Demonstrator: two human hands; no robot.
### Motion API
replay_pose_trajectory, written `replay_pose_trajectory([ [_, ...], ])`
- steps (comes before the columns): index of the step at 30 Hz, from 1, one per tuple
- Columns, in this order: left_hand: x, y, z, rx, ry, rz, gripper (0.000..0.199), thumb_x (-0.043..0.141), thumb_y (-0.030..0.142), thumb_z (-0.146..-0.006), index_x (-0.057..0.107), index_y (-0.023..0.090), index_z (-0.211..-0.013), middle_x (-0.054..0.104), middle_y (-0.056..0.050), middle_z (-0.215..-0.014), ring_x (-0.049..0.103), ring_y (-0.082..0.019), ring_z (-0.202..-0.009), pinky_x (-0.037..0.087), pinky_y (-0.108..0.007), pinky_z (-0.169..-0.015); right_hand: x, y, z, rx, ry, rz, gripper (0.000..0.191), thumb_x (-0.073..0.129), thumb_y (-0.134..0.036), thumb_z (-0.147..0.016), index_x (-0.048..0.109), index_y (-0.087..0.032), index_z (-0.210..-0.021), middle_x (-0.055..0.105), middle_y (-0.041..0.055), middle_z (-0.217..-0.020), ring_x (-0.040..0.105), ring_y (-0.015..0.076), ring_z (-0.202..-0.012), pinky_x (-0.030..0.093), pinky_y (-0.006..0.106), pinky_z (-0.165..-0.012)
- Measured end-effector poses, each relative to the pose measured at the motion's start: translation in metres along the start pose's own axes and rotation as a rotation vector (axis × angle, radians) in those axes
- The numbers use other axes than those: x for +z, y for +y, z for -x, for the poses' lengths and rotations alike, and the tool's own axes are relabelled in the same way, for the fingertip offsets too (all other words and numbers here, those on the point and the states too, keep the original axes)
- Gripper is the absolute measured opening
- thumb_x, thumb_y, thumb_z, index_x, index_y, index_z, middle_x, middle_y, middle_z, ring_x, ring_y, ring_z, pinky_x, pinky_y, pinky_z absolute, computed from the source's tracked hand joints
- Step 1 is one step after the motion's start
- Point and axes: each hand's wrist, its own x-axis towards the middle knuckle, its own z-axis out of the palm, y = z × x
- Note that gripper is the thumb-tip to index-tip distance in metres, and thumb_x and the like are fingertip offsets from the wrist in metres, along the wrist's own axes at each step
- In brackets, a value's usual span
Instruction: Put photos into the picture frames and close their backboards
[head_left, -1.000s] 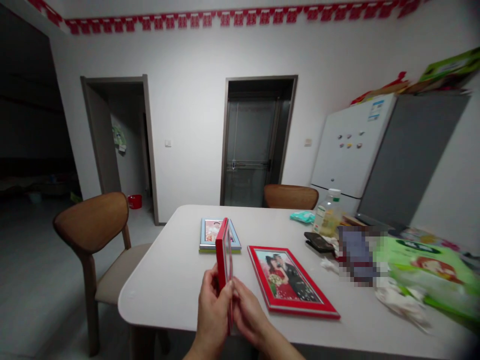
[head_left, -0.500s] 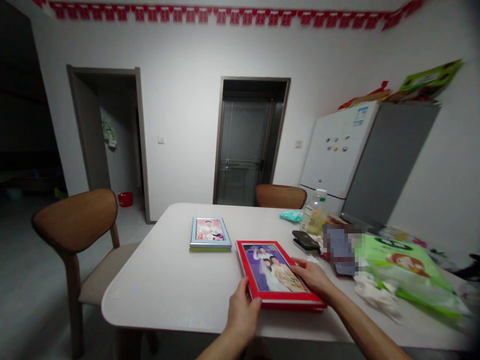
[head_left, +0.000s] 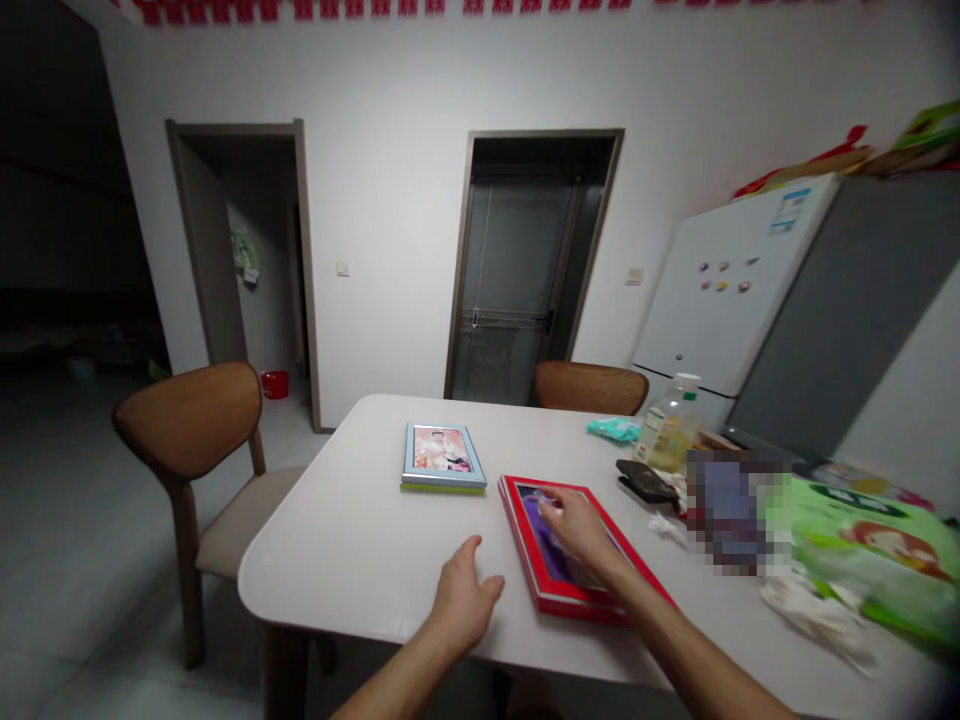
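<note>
A red picture frame (head_left: 551, 597) with a purple photo lies flat on the table, its layered red edge showing on the left. Over the photo's upper part is my right hand (head_left: 581, 530), fingers curled together; whatever they may pinch is hidden, and the hand and forearm cover much of the picture. My left hand (head_left: 463, 597) hovers just left of the red frame, thumb and fingers apart, holding nothing. Farther back on the left, a light-blue picture frame (head_left: 442, 452) with a pinkish photo rests on something with a yellow-green edge.
On the white table (head_left: 345, 560) at right are a bottle (head_left: 667, 425), a teal packet (head_left: 613, 429), a black wallet-like item (head_left: 646, 481), crumpled tissue (head_left: 817, 620) and a green package (head_left: 862, 540). Wooden chairs stand at left (head_left: 191, 420) and behind (head_left: 592, 388). A fridge (head_left: 727, 290) stands back right.
My right hand has gone from the red frame's right edge to above its photo. My left hand has let go of the frame's near-left corner and opened beside it. The view has shifted.
</note>
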Motion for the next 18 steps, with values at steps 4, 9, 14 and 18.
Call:
replay_pose_trajectory([
  [4,-0.035,-0.017,-0.010,-0.049,0.119,0.063,0.053,0.054,0.017,-0.065,0.042,0.006,-0.116,0.047,-0.015,-0.119,0.043,-0.023,-0.110,0.029,-0.030,-0.093,0.042,-0.069,-0.023,-0.200,-0.091,-0.017,0.033,0.049,-0.021,-0.069,0.057,-0.016,-0.101,0.060,0.0085,-0.102,0.052,0.0176,-0.095,0.037,0.026,-0.083],
  [9,-0.056,-0.039,-0.022,-0.106,0.217,0.222,0.047,0.058,0.014,-0.063,0.047,0.010,-0.109,0.049,-0.014,-0.117,0.046,-0.022,-0.107,0.032,-0.029,-0.091,0.072,-0.104,-0.052,-0.263,-0.099,0.018,0.030,0.053,-0.016,-0.066,0.056,-0.016,-0.095,0.058,0.0104,-0.098,0.049,0.0194,-0.093,0.035,0.029,-0.080],
  [14,-0.059,-0.050,-0.034,-0.207,0.273,0.481,0.044,0.062,0.018,-0.062,0.048,0.010,-0.103,0.054,-0.016,-0.109,0.050,-0.021,-0.102,0.038,-0.026,-0.084,0.078,-0.112,-0.047,-0.322,-0.110,0.072,0.019,0.047,-0.012,-0.068,0.056,-0.014,-0.084,0.055,0.0108,-0.093,0.047,0.0189,-0.086,0.034,0.029,-0.075],
  [18,-0.061,-0.044,-0.033,-0.271,0.276,0.693,0.044,0.061,0.034,-0.065,0.050,0.010,-0.100,0.061,-0.013,-0.092,0.058,-0.020,-0.087,0.044,-0.028,-0.073,0.066,-0.123,-0.016,-0.414,-0.080,0.018,0.018,0.049,-0.014,-0.068,0.053,-0.016,-0.085,0.052,0.0067,-0.090,0.044,0.0171,-0.085,0.034,0.028,-0.075],
])
